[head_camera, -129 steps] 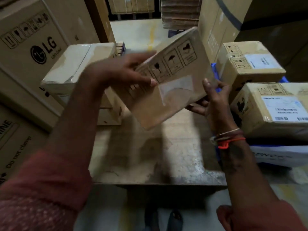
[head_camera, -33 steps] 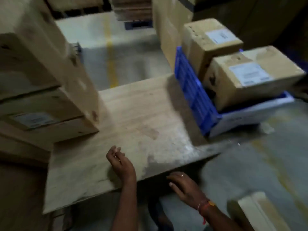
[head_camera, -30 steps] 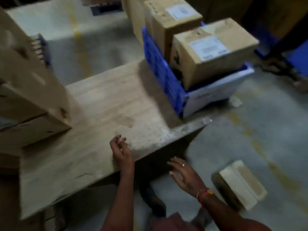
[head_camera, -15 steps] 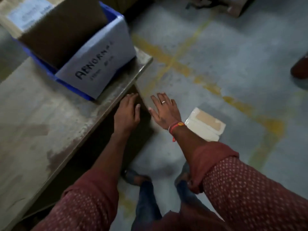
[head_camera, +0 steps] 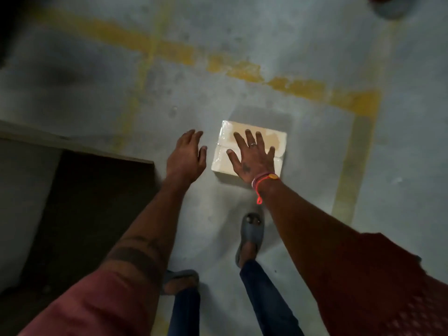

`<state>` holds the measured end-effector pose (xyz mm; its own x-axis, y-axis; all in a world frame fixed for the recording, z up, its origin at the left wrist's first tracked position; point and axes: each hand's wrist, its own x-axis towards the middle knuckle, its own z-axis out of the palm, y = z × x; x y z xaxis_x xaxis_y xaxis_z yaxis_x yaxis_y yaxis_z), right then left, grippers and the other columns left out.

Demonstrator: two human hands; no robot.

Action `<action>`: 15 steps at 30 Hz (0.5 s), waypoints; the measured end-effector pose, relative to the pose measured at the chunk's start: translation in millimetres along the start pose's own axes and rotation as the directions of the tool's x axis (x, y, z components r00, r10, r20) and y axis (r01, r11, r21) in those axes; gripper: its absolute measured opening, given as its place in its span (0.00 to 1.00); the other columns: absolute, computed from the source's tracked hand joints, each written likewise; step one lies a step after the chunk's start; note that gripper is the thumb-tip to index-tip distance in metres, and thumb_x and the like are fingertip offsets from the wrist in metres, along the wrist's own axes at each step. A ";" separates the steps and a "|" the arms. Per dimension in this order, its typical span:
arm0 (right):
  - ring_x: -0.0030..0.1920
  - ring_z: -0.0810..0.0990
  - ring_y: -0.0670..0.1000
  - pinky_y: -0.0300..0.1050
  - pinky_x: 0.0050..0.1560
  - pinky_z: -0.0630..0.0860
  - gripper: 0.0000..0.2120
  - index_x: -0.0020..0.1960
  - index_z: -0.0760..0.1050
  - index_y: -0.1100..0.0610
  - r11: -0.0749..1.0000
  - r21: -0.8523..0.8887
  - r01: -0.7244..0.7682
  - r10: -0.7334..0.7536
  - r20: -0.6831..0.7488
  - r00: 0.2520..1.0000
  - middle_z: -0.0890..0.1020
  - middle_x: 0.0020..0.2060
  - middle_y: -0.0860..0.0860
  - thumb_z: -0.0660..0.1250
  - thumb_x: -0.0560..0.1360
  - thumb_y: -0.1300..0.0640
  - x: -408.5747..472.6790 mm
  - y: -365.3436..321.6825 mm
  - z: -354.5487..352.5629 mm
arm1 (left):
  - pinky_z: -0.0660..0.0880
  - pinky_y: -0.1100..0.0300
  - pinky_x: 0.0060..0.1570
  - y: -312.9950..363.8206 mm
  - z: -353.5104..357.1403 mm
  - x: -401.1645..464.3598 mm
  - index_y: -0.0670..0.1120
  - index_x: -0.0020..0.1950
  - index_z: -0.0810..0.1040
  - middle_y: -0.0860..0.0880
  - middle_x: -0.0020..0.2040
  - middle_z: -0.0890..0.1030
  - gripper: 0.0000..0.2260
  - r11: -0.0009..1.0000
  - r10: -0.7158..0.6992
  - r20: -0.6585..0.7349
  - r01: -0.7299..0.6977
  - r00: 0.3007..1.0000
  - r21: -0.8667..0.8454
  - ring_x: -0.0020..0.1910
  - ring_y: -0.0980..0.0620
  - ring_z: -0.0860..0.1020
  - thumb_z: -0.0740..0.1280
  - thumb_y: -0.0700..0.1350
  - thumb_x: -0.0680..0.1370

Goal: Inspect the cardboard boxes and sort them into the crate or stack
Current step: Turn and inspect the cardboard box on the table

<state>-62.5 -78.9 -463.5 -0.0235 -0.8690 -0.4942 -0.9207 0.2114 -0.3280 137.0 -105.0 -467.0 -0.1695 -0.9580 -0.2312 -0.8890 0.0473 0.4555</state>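
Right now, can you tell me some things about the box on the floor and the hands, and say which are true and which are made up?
1. The small cardboard box lies on the concrete floor. True.
2. The right hand is curled into a fist. False: its fingers are spread straight, over the box's top.
3. The left hand grips the box. False: it is open beside the box, on its left, and holds nothing.
4. Worn yellow painted lines run across the floor near the box. True.
5. The box sits on the wooden table. False: only the table's corner shows at the left, apart from the box.
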 end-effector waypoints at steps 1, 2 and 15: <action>0.84 0.44 0.56 0.73 0.76 0.51 0.29 0.84 0.53 0.42 0.999 0.008 -0.036 0.036 0.023 0.999 0.51 0.84 0.49 0.51 0.85 0.37 11.6 18.8 15.6 | 0.71 0.42 0.71 -3.1 25.3 10.3 0.44 0.78 0.70 0.42 0.79 0.69 0.22 1.000 -0.011 0.041 0.011 0.999 0.001 0.78 0.42 0.66 0.63 0.48 0.84; 0.84 0.43 0.56 0.75 0.76 0.51 0.29 0.83 0.53 0.42 0.997 0.017 -0.073 0.072 0.038 0.997 0.50 0.84 0.48 0.51 0.85 0.37 23.5 36.5 31.5 | 0.71 0.42 0.72 -7.7 50.3 20.6 0.45 0.79 0.69 0.42 0.80 0.67 0.23 1.000 -0.012 0.088 0.011 0.996 0.009 0.79 0.42 0.64 0.63 0.48 0.84; 0.82 0.39 0.68 0.81 0.73 0.51 0.48 0.84 0.38 0.40 0.789 0.179 -0.588 0.545 0.239 0.804 0.33 0.82 0.55 0.70 0.79 0.42 159.7 187.2 159.5 | 0.70 0.54 0.61 -73.3 246.0 142.3 0.40 0.75 0.64 0.40 0.71 0.74 0.34 0.938 -0.243 0.366 0.314 0.898 -0.148 0.68 0.39 0.75 0.75 0.53 0.76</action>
<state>-176.5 -106.8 -732.2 -0.4271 -0.4767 -0.7684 -0.6428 0.7577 -0.1127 73.4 -175.3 -744.8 -0.0915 -0.7687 -0.6331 -0.8241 -0.2984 0.4815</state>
